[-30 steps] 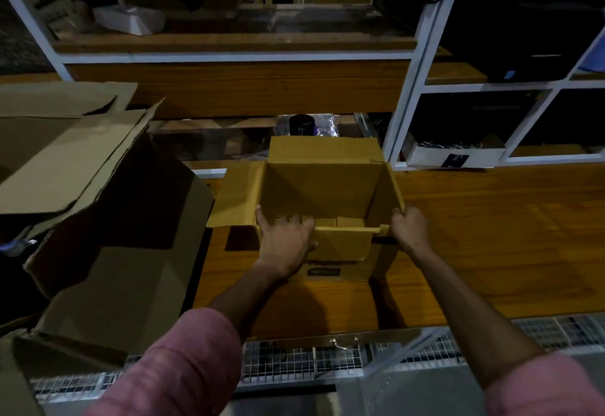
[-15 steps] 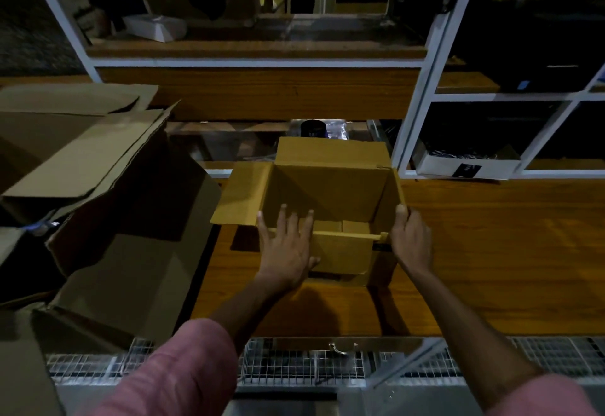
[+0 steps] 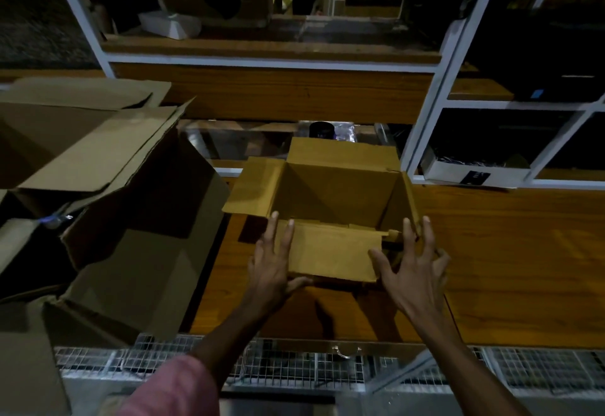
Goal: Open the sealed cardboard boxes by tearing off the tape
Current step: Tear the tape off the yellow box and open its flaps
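Head view shows an open cardboard box point(image 3: 337, 199) near the tabletop's point(image 3: 510, 252) front edge. Left hand point(image 3: 273, 268) lies flat with straight fingers on its near flap point(image 3: 334, 252); right hand point(image 3: 411, 271) spreads its fingers loosely at the box's right corner, gripping nothing.

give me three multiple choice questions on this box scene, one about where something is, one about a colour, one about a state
1. Where does the small cardboard box stand?
A. on the wooden table
B. on the wire mesh shelf
C. inside the big box at left

2. What colour is the sleeve on the left arm?
A. blue
B. pink
C. white

3. What state is the small cardboard box in?
A. taped shut
B. crushed flat
C. open, flaps folded out

Answers:
1 A: its base sits on the wooden table, beside the large box.
2 B: the cuff shows pink.
3 C: its inside is visible, and the left hand and right hand lie with spread fingers at the near flap.
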Demonstrator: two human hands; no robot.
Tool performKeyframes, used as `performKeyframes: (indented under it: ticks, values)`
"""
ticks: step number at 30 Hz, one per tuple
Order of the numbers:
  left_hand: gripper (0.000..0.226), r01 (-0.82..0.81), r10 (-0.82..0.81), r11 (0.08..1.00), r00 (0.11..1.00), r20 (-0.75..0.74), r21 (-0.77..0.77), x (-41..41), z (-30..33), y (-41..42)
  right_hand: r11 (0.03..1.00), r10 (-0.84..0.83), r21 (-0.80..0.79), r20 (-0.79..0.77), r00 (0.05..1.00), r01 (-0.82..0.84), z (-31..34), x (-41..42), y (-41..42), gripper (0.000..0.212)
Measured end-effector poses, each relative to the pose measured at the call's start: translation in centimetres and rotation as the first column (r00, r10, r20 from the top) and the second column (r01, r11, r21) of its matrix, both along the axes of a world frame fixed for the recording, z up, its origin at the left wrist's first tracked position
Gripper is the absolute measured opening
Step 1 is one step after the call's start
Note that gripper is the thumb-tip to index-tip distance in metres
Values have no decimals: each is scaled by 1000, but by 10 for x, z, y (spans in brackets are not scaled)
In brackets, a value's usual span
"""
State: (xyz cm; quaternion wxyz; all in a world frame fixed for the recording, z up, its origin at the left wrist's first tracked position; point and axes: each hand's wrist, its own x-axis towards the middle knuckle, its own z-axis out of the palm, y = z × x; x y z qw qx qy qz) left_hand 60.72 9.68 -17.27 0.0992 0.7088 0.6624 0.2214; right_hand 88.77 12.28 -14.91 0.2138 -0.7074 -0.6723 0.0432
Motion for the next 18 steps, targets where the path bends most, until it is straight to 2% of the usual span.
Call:
performKeyframes:
  ticks: [4,6,8,12,16,18]
  values:
    - [139,77,-81,995,995,-60,-66,-13,4,9,999,-23,-24,55,998,24,3,-9,-6,93]
    - [136,98,-103,993,991,-85,-63,-20,5,13,997,14,-75,3,1000,-13,-1,-11,-6,99]
    - [136,103,-112,990,990,-82,-101,-26,9,21,991,100,-75,-112,989,-108,-4,-13,-1,103]
    - [136,103,-102,983,995,14,-150,-29,17,41,975,211,-14,-280,937,-224,-3,-14,13,103]
    - [132,144,-137,988,984,116,-53,-30,12,46,968,249,26,-268,931,-251,-3,-18,21,103]
    - [129,140,-130,988,982,137,-69,-33,9,46,964,262,17,-241,934,-266,-2,-21,18,105]
